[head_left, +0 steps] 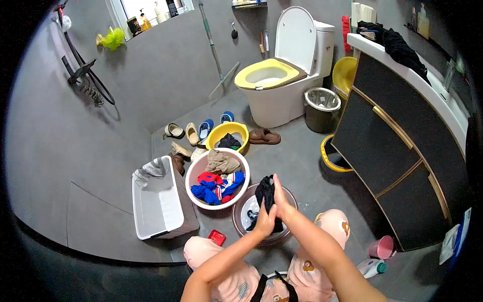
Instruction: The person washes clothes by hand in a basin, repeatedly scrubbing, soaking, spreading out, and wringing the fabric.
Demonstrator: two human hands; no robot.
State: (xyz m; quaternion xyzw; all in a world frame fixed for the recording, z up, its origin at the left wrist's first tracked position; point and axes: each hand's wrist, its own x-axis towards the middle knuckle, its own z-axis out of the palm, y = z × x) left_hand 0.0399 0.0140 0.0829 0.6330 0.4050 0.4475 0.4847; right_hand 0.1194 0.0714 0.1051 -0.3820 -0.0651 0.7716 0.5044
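Both my hands grip a black cloth garment [264, 193], bunched up over a brownish basin [293, 201]. My left hand [264, 220] closes on its lower part, and my right hand [280, 197] presses against its right side, higher up. More dark cloth hangs or lies in the basin below, partly hidden by my hands and forearms. Close by on the left, a pink basin [189, 186] holds red and blue clothes [217, 187] and a beige cloth [221, 162]. Behind it, a yellow basin [245, 132] contains dark cloth.
A white laundry basket [158, 201] stands left, a red object [217, 237] near my knee. Shoes [191, 134] and a brown slipper [264, 136] lie behind the basins. Toilet [282, 100], bin [322, 108] and dark cabinet [387, 146] border the floor; a bottle [372, 268] lies right.
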